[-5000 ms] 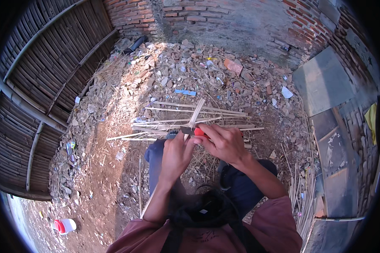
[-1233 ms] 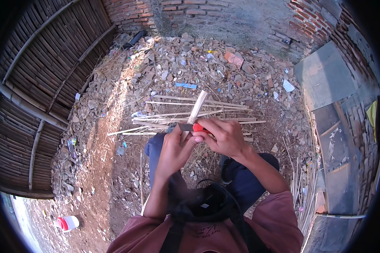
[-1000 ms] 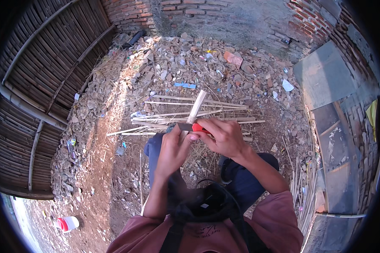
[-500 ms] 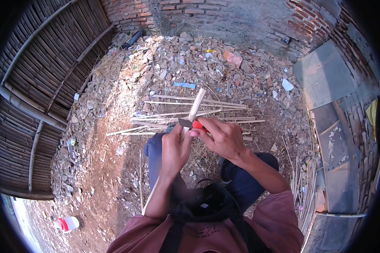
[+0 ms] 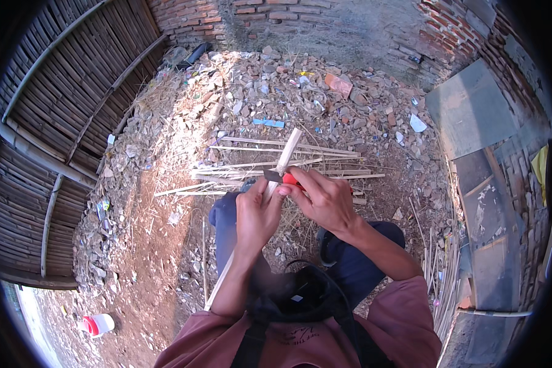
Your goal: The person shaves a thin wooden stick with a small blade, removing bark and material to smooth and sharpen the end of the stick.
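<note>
My left hand (image 5: 256,216) is closed around a pale bamboo strip (image 5: 289,147), which points up and away from me. Its lower end runs back along my left forearm. In my right hand (image 5: 322,199) is a knife (image 5: 273,176) with a broad dark blade and a red handle, the fingers wrapped round the grip. The blade lies across the strip just beyond my left fingers, and my right thumb is close against the strip. Beyond my hands, several split bamboo strips (image 5: 251,148) lie in a loose pile on the ground.
Rubble and litter (image 5: 257,92) cover the ground up to a brick wall (image 5: 337,30). A slatted bamboo panel (image 5: 61,92) stands at left, grey boards (image 5: 472,110) at right. More thin strips (image 5: 438,270) lie right of my knee. A white container with a red lid (image 5: 104,324) sits at lower left.
Both hands have shifted very slightly to the right with the strip and the knife. The blade still rests across the strip, at a slightly different angle.
</note>
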The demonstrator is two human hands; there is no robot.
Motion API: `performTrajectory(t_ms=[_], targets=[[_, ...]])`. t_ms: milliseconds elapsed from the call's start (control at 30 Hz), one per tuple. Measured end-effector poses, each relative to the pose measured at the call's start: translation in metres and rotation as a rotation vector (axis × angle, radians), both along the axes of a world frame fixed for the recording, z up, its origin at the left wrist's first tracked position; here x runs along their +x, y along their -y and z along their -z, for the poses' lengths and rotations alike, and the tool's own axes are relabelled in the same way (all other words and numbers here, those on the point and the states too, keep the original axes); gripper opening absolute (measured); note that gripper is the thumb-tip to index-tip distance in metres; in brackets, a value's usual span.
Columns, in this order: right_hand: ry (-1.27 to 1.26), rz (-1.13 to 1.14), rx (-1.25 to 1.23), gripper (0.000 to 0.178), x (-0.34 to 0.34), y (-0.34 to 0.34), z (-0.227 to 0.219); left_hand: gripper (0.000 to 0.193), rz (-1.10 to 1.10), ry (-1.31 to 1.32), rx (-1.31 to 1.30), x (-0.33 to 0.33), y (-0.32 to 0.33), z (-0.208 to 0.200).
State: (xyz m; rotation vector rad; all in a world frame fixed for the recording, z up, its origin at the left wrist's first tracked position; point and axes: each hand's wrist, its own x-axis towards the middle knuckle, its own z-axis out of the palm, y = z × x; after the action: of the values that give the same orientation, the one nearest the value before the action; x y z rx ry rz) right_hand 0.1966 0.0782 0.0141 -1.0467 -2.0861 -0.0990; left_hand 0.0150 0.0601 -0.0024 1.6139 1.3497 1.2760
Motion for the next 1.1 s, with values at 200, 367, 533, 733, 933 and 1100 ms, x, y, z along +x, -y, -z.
performTrajectory(t_ms=[200, 367, 533, 733, 933, 1100], targets=[[0.009, 0.011, -0.006, 0.028, 0.0, 0.001, 0.003, 0.028, 0.018, -0.007, -0.014, -0.001, 0.001, -0.001], [0.016, -0.007, -0.015, 0.029, 0.0, 0.0, 0.003, 0.028, 0.029, 0.031, -0.016, -0.001, 0.002, -0.005], [-0.114, -0.062, -0.045, 0.025, -0.007, -0.002, 0.006, 0.032, 0.05, 0.032, 0.019, -0.004, -0.001, -0.001], [-0.146, -0.058, -0.031, 0.032, -0.005, -0.006, 0.003, 0.03, 0.089, 0.032, -0.061, -0.012, 0.002, -0.016], [-0.053, -0.137, -0.069, 0.035, 0.002, -0.013, -0.003, 0.024, 0.172, 0.065, -0.039, -0.021, -0.001, -0.012], [0.015, -0.152, -0.063, 0.039, 0.009, -0.013, -0.003, 0.026, 0.165, -0.062, 0.003, -0.021, -0.002, -0.013]])
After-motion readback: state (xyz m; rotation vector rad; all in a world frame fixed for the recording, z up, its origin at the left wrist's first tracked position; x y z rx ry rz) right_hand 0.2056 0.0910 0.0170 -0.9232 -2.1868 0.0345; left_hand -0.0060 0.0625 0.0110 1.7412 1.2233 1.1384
